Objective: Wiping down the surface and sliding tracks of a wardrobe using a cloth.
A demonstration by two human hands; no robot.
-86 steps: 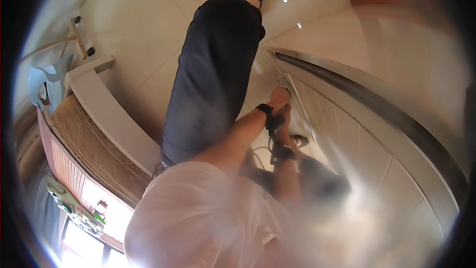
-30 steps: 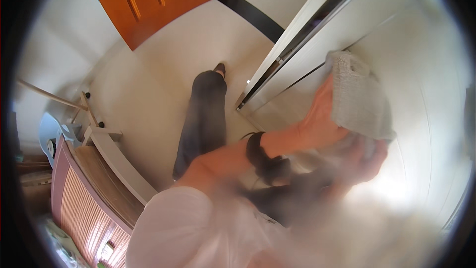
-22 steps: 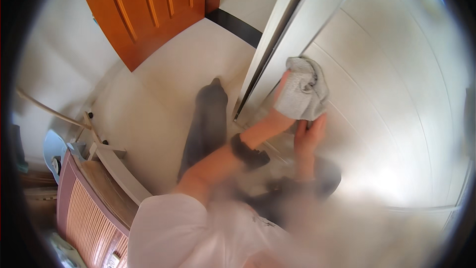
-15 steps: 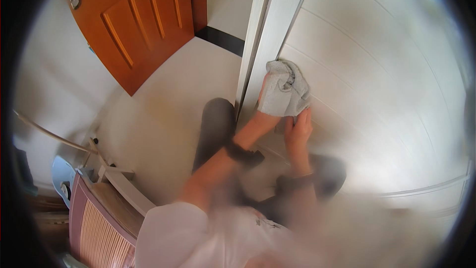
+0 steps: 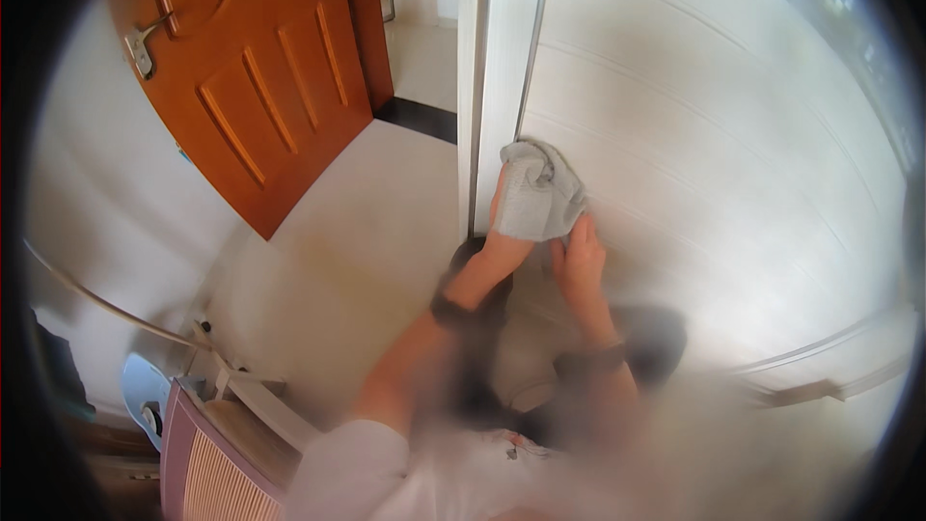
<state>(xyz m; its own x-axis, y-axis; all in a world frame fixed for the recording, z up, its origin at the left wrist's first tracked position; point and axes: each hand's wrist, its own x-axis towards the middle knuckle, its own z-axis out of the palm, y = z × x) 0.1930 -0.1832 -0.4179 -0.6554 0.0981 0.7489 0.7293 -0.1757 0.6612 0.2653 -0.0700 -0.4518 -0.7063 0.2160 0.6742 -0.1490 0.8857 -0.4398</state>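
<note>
A light grey cloth (image 5: 542,193) is draped over my left hand (image 5: 503,243), against the white door frame strip (image 5: 502,87) where it meets the pale panel. Only the wrist and one edge of that hand show; the cloth hides its fingers. At the cloth's lower right corner, my right hand (image 5: 581,259) is closed, with the fingertips gripping the edge. Dark bands circle both wrists.
To the left an orange-brown door (image 5: 260,77) with a metal handle stands open over a dark threshold (image 5: 417,119). A wood-framed chair (image 5: 217,463) is at the lower left. The large white grooved panel (image 5: 675,164) fills the right side.
The view has shifted, so the door and frame sit lower and more upright. My hands and the cloth have moved slightly down and left in the picture. Both hands stay at the cloth.
</note>
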